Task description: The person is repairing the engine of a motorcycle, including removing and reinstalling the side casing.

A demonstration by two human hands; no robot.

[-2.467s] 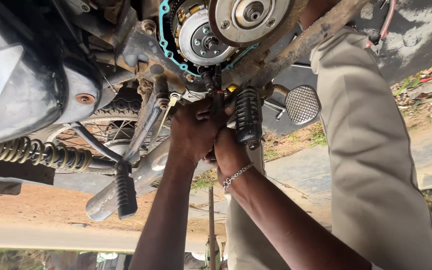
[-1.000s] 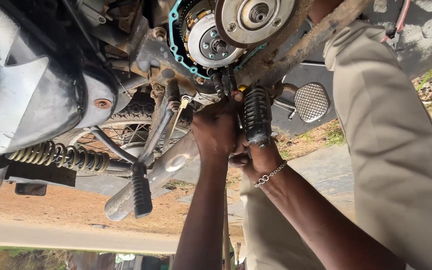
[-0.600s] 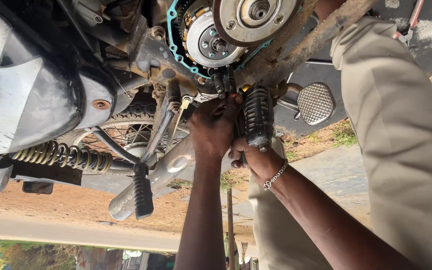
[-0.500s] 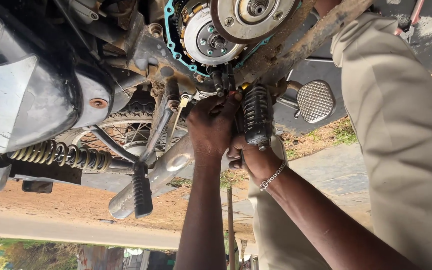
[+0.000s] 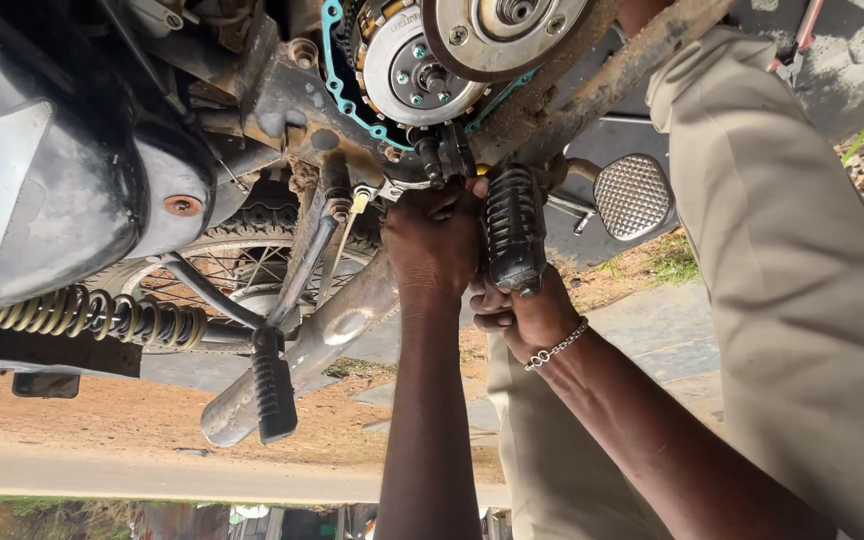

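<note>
A motorcycle engine with its cover off shows the round clutch [image 5: 420, 68] ringed by a teal gasket [image 5: 330, 40]. My left hand [image 5: 434, 245] reaches up just under it, fingers clenched around a dark part or tool that is mostly hidden. Beside it hangs a black ribbed footrest rubber [image 5: 512, 225]. My right hand [image 5: 524, 312], with a chain bracelet on the wrist, curls around the lower end of that rubber and touches my left hand.
A second black footrest [image 5: 274, 395] on a metal arm, a coiled suspension spring [image 5: 92, 315] and a spoked wheel [image 5: 242, 265] lie to the left. A metal pedal pad [image 5: 632, 195] and beige clothing [image 5: 802, 300] fill the right. Dirt ground lies behind.
Both hands stay pressed together at the footrest under the clutch. The view has drifted slightly, and the grip looks the same.
</note>
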